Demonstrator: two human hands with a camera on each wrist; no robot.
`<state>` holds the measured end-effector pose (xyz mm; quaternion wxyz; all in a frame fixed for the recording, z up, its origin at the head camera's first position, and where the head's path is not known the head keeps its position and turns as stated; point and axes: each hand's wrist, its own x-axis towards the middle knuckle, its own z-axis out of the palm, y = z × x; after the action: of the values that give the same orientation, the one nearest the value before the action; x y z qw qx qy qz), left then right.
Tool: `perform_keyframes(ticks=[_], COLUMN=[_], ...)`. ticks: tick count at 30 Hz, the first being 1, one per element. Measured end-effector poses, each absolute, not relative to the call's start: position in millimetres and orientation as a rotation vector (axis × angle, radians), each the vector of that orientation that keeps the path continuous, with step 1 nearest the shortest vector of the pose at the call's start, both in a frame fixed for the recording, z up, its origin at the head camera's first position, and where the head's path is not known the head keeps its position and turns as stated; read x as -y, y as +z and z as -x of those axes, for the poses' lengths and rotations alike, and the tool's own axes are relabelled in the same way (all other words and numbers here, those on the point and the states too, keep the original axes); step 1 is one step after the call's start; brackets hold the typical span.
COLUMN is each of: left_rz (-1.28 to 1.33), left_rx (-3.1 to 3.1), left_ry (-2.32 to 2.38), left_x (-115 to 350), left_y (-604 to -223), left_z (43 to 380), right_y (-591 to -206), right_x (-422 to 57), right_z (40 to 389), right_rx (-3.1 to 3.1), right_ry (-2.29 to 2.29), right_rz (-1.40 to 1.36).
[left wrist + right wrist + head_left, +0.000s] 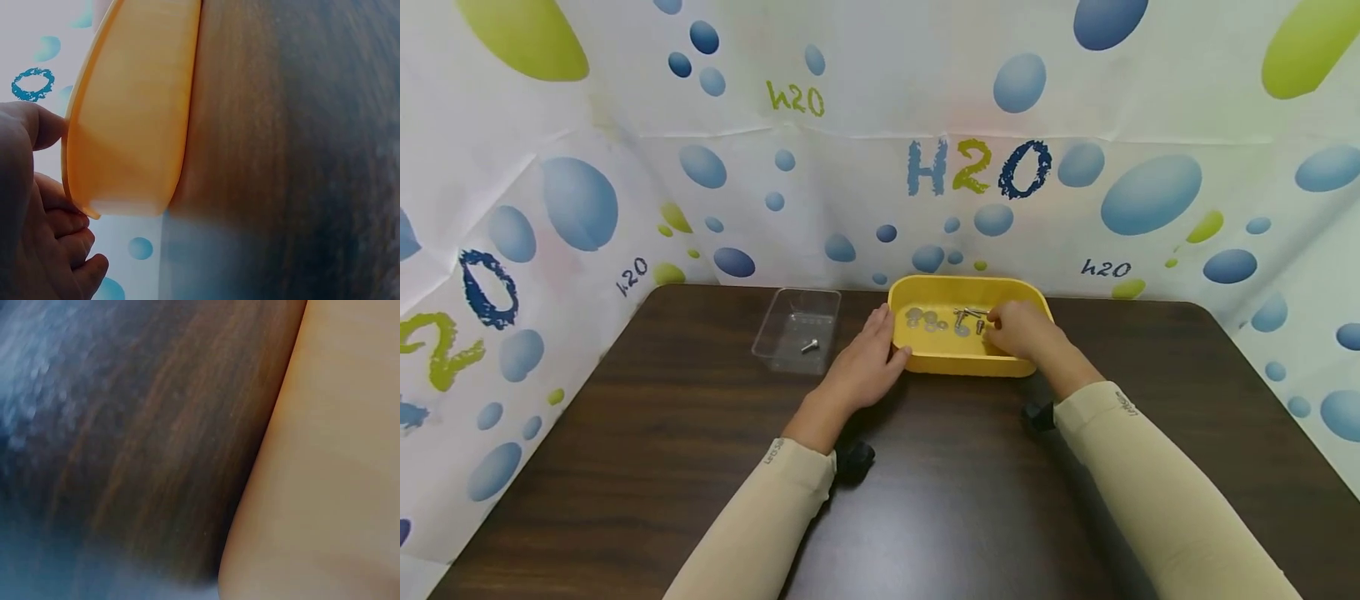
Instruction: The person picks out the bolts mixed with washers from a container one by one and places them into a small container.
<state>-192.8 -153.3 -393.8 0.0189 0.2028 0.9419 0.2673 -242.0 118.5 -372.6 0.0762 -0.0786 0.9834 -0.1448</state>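
A shallow yellow tray [955, 365] sits near the table's far edge. Inside it, silver washers [931, 317] lie to the left and several small screws [959, 319] near the middle. My left hand [865, 362] grips the tray's near left corner, thumb at the rim and fingers along the end; the left wrist view shows this hand [47, 206] at the rim too. Over the tray's right part, my right hand [1021, 329] reaches down with bent fingers beside the screws. I cannot tell whether it holds one. The right wrist view shows only the tray's outer wall [331, 475] and the table.
Left of the tray stands a clear plastic box [760, 337] with a single screw [809, 346] in it. The dark wooden table [647, 450] reaches back to a white sheet [865, 192] printed with blue and green drops.
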Motion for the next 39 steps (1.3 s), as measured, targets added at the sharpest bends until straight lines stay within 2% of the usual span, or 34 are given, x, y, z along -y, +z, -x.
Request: perform_keyframes(ticks=[39], left_rz=[-0.619], left_rx=[-2.960], left_ry=[0.811], left_x=[152.1], left_y=[-397.4], left_z=[192.4], right_y=[-379.6], right_x=[-113.5], right_z=[251.6], right_rx=[-3.018], right_ry=[-0.350], right_rz=[0.384])
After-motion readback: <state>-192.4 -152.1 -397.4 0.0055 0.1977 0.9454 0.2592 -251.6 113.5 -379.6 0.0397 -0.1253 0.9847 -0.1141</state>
